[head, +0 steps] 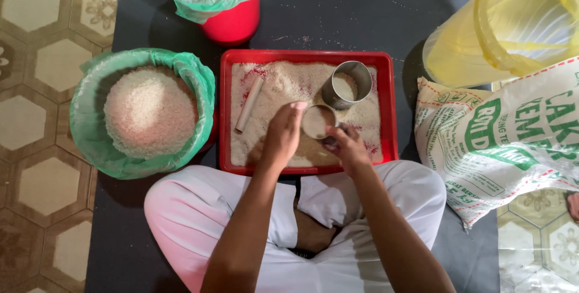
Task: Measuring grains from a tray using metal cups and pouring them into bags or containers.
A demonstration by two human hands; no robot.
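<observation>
Dark mat (338, 15) carries everything; patterned tile floor (36, 88) around it. Person sits cross-legged at the mat's near edge, white trousers (199, 208).

Right edge of mat: printed white sack (512, 142) lying flat, a yellow plastic-lined container (512, 28) behind it. Left edge: green-lined basin (90, 142) heaped with rice (151, 112). Far edge: red bucket (235, 25) with green liner.

Centre: red tray (389, 106), floor covered in loose rice. Larger metal tin (347, 85) sits tilted near the tray's far right corner, some rice inside. Pale wooden stick (249, 104) lies free along the tray's left side, nothing touching it.

Small metal cup (318, 122) is over the tray's near-middle, full of rice. Right hand (348, 146) grips it from the near side, fingers wrapped on the wall. Left hand (282, 135) is flat, fingers together, laid at the cup's left rim, holding nothing.

Judgement: step in hand looks like levelling a measured cupful by hand. Next move likely needs a steady cup and a flat swipe so excess drops in the tray.

Room: tin sits just beside the cup on the far side, tight there. Tray's near edge is close under both wrists. Open run is leftward, toward the stick and the basin.
</observation>
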